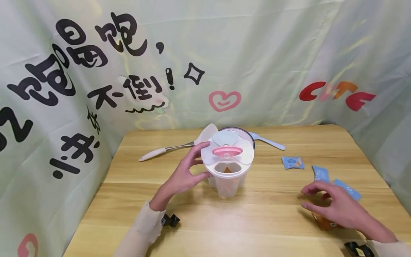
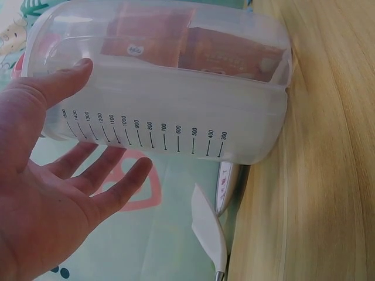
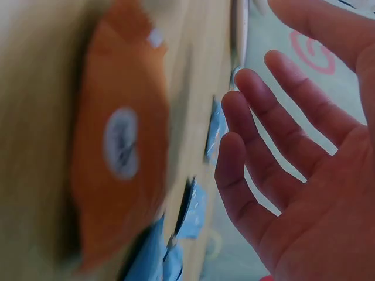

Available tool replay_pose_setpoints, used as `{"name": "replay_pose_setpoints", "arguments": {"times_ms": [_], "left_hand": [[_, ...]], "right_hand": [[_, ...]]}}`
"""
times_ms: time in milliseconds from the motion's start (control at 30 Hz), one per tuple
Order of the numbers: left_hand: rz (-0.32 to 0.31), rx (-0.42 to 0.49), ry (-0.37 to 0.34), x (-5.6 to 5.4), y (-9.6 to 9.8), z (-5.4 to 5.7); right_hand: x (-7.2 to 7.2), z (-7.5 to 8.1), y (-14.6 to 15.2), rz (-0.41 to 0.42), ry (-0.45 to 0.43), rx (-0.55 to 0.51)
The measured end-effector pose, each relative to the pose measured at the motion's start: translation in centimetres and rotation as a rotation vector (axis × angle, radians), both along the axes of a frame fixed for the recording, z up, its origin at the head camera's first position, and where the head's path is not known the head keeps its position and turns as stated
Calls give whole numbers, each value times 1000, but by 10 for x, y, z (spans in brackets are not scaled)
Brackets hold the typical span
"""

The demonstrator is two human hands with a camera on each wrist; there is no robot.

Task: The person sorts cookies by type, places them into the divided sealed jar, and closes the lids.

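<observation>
Left hand (image 1: 181, 175) holds the graduated container (image 1: 226, 186) from nine o'clock, probably for steadiness; right hand (image 1: 341, 206), fingers apart, hovers by orange sachet (image 1: 325, 223) at container's four o'clock.

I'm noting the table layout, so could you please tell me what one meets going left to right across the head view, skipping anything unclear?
Spatula → lidded container → light blue utensil → separate blue packet → right hand.

Left fingers (image 1: 197, 149) beside lidded container (image 1: 227, 185)
</observation>
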State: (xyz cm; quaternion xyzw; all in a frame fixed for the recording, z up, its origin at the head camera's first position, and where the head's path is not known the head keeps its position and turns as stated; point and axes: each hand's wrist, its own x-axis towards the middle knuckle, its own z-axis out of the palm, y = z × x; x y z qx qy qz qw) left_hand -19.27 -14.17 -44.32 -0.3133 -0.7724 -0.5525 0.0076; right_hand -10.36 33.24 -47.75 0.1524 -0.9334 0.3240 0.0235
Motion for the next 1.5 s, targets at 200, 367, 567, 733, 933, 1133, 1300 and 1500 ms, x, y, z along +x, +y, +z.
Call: {"name": "replay_pose_setpoints", "arguments": {"times_ms": [200, 367, 567, 733, 933, 1133, 1300, 1500], "left_hand": [[-1, 0, 6, 0, 1, 4], [0, -1, 7, -1, 1, 5], [6, -4, 1, -3, 1, 4], [4, -1, -1, -3, 2, 2], [4, 4, 4, -1, 1, 3], [5, 4, 5, 0, 1, 1], [3, 3, 5, 0, 1, 0], [4, -3, -2, 1, 1, 0]], "right_hand": [[10, -1, 16, -2, -3, 16], [15, -1, 25, 31, 13, 32], [15, -8, 34, 100, 31, 52], [15, -17, 40, 182, 45, 37], [16, -18, 40, 195, 41, 59], [15, -15, 37, 164, 2, 53], [16, -14, 32, 96, -31, 66], [17, -9, 25, 25, -33, 75]]}}
